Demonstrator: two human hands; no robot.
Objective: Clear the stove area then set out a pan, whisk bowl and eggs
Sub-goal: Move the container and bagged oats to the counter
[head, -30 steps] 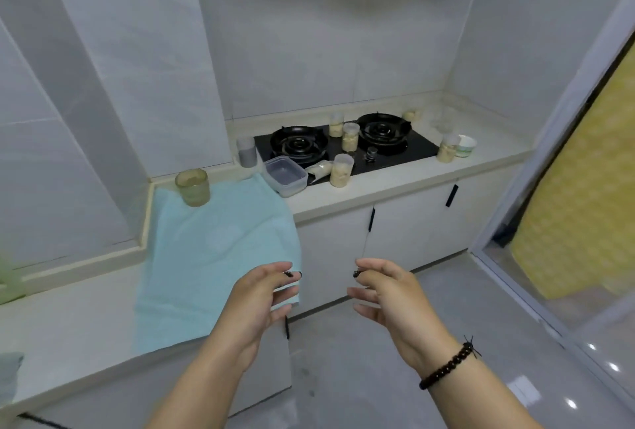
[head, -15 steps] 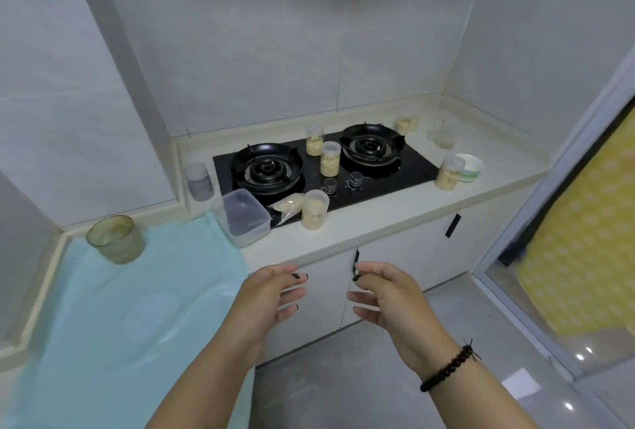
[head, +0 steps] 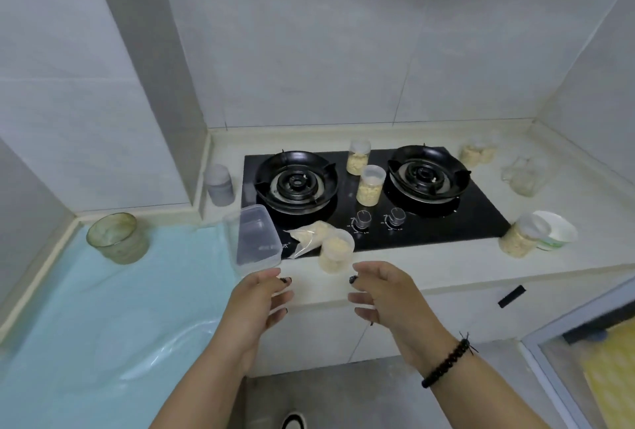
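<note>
We hold our left hand (head: pixel 256 301) and right hand (head: pixel 385 294) out before the tabletop (head: pixel 429 265), palms facing, fingers loosely spread, gripping nothing. On the black stove (head: pixel 474 219) stand two jars (head: pixel 369 185) of pale grains between the burners. At its front left corner lie a clear box (head: pixel 256 243), a bag (head: pixel 309 238) and another jar (head: pixel 336 255), close together. A white bowl (head: pixel 558 234) sits right of the stove.
</note>
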